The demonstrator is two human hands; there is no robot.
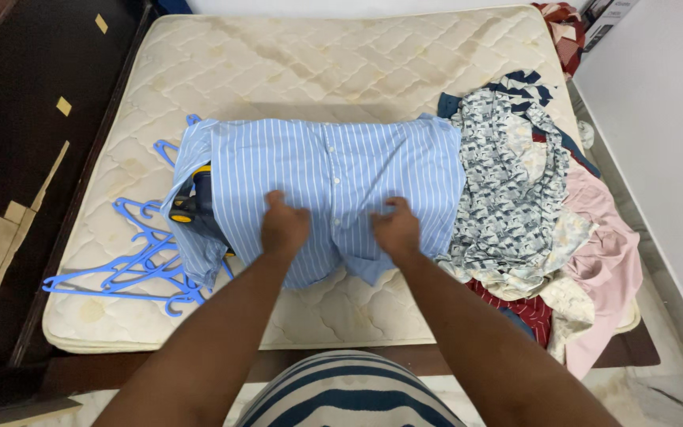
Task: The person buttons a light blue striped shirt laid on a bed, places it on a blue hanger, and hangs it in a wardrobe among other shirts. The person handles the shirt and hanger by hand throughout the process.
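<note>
Pressing flat, left hand [284, 227] and right hand [395, 230] rest knuckles-up on the blue striped shirt [333, 170] spread across the mattress [294, 71]; fingertips hidden, clasp unclear. Left of the grip, a dark yellow-trimmed object [193, 207] half-buried, blue hangers [132, 265]. Right, clothes pile [531, 205], partly cut off.

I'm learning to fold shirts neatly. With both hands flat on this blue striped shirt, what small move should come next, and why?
Probably sweep both hands outward to smooth it. The left hand and right hand press the striped shirt near its button line, and the cloth puckers between them along the lower edge.
</note>
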